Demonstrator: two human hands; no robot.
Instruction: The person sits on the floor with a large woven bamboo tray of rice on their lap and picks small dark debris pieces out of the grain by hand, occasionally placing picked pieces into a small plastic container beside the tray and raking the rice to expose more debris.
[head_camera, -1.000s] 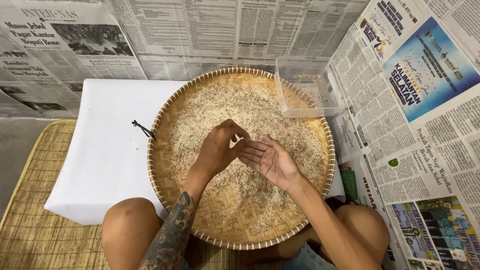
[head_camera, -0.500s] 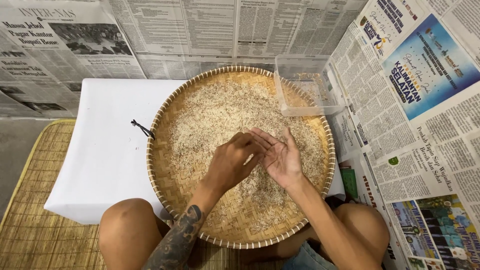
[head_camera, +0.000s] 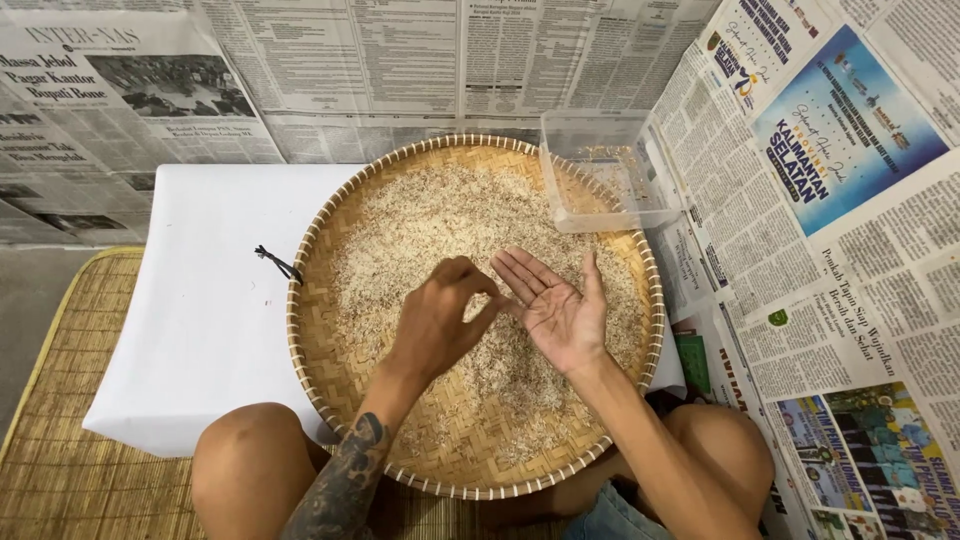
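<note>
A round woven bamboo tray (head_camera: 318, 330) rests across my knees, spread with a thin layer of pale rice grains (head_camera: 440, 215). My right hand (head_camera: 555, 305) is held palm up over the middle of the tray, fingers apart. My left hand (head_camera: 440, 320) hovers just beside it, thumb and fingertips pinched together and touching the right palm's edge; whether a grain is in the pinch is too small to tell. A clear plastic box (head_camera: 605, 170) sits on the tray's far right rim, with a few grains inside.
A white cloth-covered low surface (head_camera: 200, 300) lies under the tray's left side, with a small black tie (head_camera: 275, 262) on it. Newspaper sheets (head_camera: 820, 230) cover the wall and floor at right and behind. A woven mat (head_camera: 60, 400) lies at left.
Both hands have shifted slightly to the right over the tray. My right palm has turned more fully upward, and my left fingers stay pinched against it.
</note>
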